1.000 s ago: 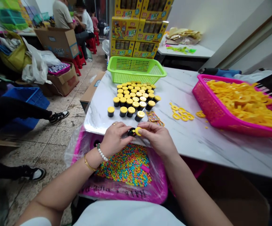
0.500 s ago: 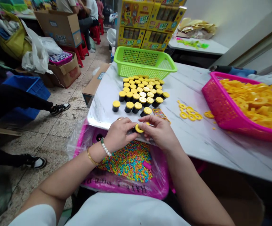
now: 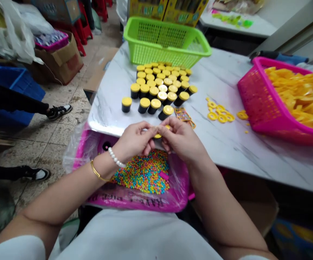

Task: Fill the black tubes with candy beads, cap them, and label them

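My left hand point(image 3: 138, 139) and my right hand point(image 3: 181, 140) meet above the table's front edge, fingers closed. Thumbs and fingertips pinch a small yellow plastic ring piece point(image 3: 158, 136), mostly covered by them. Whether a black cup is also behind the fingers, I cannot tell. Just beyond, black cups with yellow lids point(image 3: 155, 104) stand upright in a close group. Small printed cards point(image 3: 183, 114) lie beside the nearest cups. Below my hands, a pink tray point(image 3: 182, 202) lined with clear plastic holds many coloured candy balls point(image 3: 142, 173) and a small pink scoop-like piece point(image 3: 164, 176).
Behind the cups stands a green basket point(image 3: 167, 54). A pink basket point(image 3: 275, 115) heaped with yellow plastic pieces point(image 3: 305, 95) is at right, with loose yellow rings point(image 3: 221, 115) on the white table point(image 3: 227, 151). At left are a blue crate point(image 3: 15, 95) and another person's leg and shoe point(image 3: 59, 111).
The view has tipped downward. My hands have drawn together; the left fingers now meet the right thumb at the yellow piece, and the black cup seen under it is hidden.
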A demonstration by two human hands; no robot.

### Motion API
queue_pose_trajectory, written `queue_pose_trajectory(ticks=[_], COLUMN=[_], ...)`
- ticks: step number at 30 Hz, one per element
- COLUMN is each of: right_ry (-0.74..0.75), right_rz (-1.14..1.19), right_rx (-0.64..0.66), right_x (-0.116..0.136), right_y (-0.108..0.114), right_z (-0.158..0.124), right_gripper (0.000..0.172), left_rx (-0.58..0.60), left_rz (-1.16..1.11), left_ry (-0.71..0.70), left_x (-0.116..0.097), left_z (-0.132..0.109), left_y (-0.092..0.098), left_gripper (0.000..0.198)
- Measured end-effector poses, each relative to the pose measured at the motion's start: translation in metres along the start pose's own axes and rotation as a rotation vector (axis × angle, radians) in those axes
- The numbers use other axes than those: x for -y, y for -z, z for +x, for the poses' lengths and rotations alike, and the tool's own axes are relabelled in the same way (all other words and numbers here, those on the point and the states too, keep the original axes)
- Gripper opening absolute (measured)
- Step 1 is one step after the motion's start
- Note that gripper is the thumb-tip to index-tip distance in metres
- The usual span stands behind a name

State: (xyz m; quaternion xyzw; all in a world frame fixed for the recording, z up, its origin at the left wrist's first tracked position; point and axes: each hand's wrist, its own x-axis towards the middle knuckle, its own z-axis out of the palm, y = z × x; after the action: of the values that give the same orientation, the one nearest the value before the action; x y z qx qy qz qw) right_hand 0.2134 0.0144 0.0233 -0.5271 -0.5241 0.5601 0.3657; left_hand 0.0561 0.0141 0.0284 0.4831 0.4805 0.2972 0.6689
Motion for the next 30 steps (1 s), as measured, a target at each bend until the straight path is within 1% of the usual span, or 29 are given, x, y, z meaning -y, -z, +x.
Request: queue_pose_trajectory(ticks=[3,6,8,11,12,13,15,17,19,22,24,27,28,30], right_ry=[0.061,0.036,0.030,0.089,0.100,0.099,0.063,0.021,0.005,0.030,0.065,0.087,0.085,0.082], right_rz=[-0.022,-0.032,-0.010,0.027,0.050,0.090,0.212,0.332,0.359,0.264,0.197,0.096,0.056,-0.002], right_rx=[-0.029,-0.078,-0.107,-0.153,-0.163,-0.166,-0.134,-0.068,0.024,0.170,0.222,0.215,0.209,0.214], right_x=[-0.003,-0.014,-0.019,-0.022,-0.022,-0.023,-0.025,-0.029,-0.032,-0.030,-0.024,-0.012,-0.009,-0.004], right_y=[-0.002,-0.004,-0.007,-0.008,-0.007,-0.006,0.000,0.009,0.019,0.034,0.040,0.043,0.043,0.040], right_z=[0.001,0.000,0.000,-0.002,-0.004,-0.006,-0.010,-0.013,-0.013,-0.011,-0.007,-0.002,-0.001,-0.001], right_gripper=[0.039,0.040,0.043,0.042,0.040,0.038,0.037,0.037,0.036,0.034,0.033,0.034,0.032,0.029], left_rx=[-0.067,-0.048,-0.099,-0.279,-0.319,-0.338,-0.329,-0.305,-0.297,-0.325,-0.328,-0.296,-0.298,-0.326], left_rz=[-0.081,-0.051,0.030,0.348,0.446,0.522,0.612,0.680,0.759,0.881,0.963,1.077,1.094,1.080], left_ry=[-0.011,-0.056,-0.170,-0.431,-0.498,-0.547,-0.606,-0.655,-0.705,-0.726,-0.708,-0.692,-0.687,-0.673], left_x=[0.005,0.021,0.032,0.038,0.037,0.037,0.036,0.037,0.040,0.046,0.050,0.056,0.056,0.053], left_z=[0.001,-0.002,-0.004,-0.005,-0.006,-0.006,-0.005,-0.003,-0.002,-0.003,-0.004,-0.006,-0.007,-0.011], left_y=[-0.005,-0.010,-0.011,-0.009,-0.007,-0.006,-0.002,0.001,0.001,-0.002,-0.006,-0.013,-0.015,-0.015], left_gripper=[0.020,0.022,0.026,0.039,0.036,0.030,0.019,0.019,0.020,0.026,0.031,0.038,0.038,0.030])
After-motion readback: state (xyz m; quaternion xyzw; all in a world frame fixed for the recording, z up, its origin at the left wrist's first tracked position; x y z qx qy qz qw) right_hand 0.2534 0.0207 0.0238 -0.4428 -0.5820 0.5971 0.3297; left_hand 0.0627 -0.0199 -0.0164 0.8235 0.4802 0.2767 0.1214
